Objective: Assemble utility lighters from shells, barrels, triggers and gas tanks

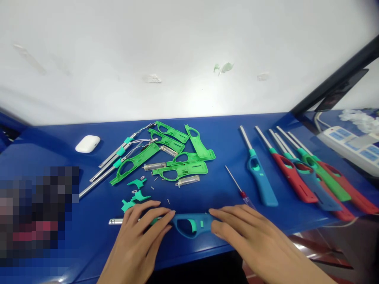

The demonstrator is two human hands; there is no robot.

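Observation:
A blue gas lighter [189, 225] lies lengthwise near the table's front edge, its metal tube pointing left. My left hand [140, 232] is closed over the joint between tube and handle. My right hand [245, 228] grips the butt of the handle between thumb and fingers, hiding that end. Just beyond my left hand lie teal triggers [137, 183] and a few small screws [168, 201]. A screwdriver [238, 183] with a red and clear handle rests past my right hand.
Green handle shells [194, 169], clear fuel tanks [188, 180] and metal tubes with wires [102, 177] spread across the middle and left. Several assembled lighters [291, 175] line the right. A white earbud case [88, 144] sits at left; a power strip [352, 146] at far right.

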